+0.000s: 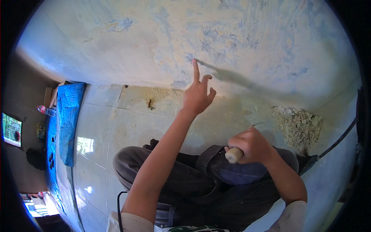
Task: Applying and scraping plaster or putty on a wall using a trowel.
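My left hand [198, 94] reaches up to the wall [247, 50], its index finger stretched out and the fingertip at a bluish patch of worn paint. The thumb and other fingers stand apart, partly bent, and hold nothing. Over my lap, my right hand [251, 145] is closed around a tool with a round wooden handle [234, 155]. The handle's butt end shows below the fist. A thin dark tip seems to stick out past the fist, but the tool's working end is mostly hidden, so I cannot tell its kind.
A heap of pale paint flakes [299, 127] lies on the floor at the right, by the wall. Crumbs are scattered along the tiled floor [96, 127]. At the left are a blue mat [70, 120] and a clear plastic bottle [46, 111]. A dark cable [338, 137] runs at the far right.
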Available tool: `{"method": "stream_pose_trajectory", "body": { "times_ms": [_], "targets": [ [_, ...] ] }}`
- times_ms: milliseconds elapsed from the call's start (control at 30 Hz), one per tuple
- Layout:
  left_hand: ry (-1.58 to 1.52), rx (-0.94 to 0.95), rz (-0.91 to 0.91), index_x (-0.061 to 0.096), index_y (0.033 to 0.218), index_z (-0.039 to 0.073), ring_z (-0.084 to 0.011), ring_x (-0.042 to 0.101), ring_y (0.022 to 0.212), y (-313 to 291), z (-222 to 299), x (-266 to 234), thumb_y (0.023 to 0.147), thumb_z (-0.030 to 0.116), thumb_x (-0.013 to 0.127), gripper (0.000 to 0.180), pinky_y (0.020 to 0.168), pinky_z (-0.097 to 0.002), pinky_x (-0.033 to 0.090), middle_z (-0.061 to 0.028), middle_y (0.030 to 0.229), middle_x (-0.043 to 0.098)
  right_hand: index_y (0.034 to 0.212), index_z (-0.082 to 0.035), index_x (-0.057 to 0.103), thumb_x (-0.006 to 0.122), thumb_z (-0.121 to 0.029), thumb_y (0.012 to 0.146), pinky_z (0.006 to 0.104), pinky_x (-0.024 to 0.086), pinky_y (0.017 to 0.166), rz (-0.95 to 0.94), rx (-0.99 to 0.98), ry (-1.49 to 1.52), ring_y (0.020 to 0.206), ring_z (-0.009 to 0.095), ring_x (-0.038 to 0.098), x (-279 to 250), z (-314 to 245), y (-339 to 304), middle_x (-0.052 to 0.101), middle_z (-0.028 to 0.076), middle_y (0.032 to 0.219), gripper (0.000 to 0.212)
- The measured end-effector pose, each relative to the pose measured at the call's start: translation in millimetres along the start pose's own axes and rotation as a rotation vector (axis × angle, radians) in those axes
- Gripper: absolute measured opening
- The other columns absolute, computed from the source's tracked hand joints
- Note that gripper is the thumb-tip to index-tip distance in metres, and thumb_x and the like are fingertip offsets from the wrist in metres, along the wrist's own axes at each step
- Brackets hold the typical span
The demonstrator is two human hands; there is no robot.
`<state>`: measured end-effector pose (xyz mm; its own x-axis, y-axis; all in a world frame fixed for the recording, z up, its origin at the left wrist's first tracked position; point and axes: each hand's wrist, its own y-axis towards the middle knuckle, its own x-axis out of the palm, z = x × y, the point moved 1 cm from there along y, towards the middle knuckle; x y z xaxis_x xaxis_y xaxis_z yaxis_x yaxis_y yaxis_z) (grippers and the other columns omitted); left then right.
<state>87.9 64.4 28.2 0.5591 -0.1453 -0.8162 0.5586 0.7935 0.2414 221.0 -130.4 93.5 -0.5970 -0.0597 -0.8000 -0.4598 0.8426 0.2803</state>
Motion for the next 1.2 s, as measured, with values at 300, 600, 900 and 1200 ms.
{"method": "stream_pose_trajectory", "body": {
  "times_ms": [300, 600, 900, 1200],
  "targets": [
    [0.025, -0.048, 0.019, 0.056, 0.125, 0.015, -0.029, 0.071, 0.092, -3.6, 9.5, 14.8, 0.085, 0.016, 0.062, 0.04, 0.07, -0.0412, 0.058, -0.0272, 0.16, 0.001, 0.072, -0.009, 0.06, 0.076, -0.023, 0.066, 0.0455, 0.049, 0.058, -0.044, 0.132, 0.091, 0.064, 0.037, 0.062, 12.8, 30.9, 2.2, 0.062, 0.014, 0.065, 0.023],
    [0.092, 0.046, -0.077, 0.058, 0.122, 0.016, -0.0267, 0.072, 0.09, -0.6, 18.1, 17.2, 0.085, 0.015, 0.063, 0.037, 0.072, -0.0406, 0.058, -0.0289, 0.159, 0.001, 0.074, -0.009, 0.061, 0.076, -0.025, 0.066, 0.0457, 0.05, 0.06, -0.079, 0.107, 0.084, 0.065, 0.036, 0.064, 13.6, 23.7, 0.1, 0.063, 0.013, 0.066, 0.023],
    [0.147, 0.114, -0.11, 0.055, 0.125, 0.012, -0.0382, 0.069, 0.089, -1.5, 14.3, 17.1, 0.083, 0.015, 0.063, 0.043, 0.074, -0.045, 0.057, -0.0318, 0.158, -0.007, 0.075, -0.008, 0.063, 0.078, -0.028, 0.067, 0.0462, 0.051, 0.062, -0.082, 0.118, 0.029, 0.068, 0.036, 0.065, 8.3, 20.9, -3.1, 0.064, 0.014, 0.067, 0.026],
    [0.067, 0.143, -0.236, 0.056, 0.122, 0.01, -0.0355, 0.069, 0.091, -6.7, -3.5, 2.0, 0.083, 0.015, 0.064, 0.04, 0.079, -0.0437, 0.055, -0.0283, 0.154, 0.019, 0.073, -0.01, 0.062, 0.075, -0.024, 0.066, 0.0449, 0.048, 0.059, 0.006, 0.13, 0.011, 0.064, 0.036, 0.062, 5.6, 25.7, -5.6, 0.061, 0.013, 0.064, 0.02]
  ]
}}
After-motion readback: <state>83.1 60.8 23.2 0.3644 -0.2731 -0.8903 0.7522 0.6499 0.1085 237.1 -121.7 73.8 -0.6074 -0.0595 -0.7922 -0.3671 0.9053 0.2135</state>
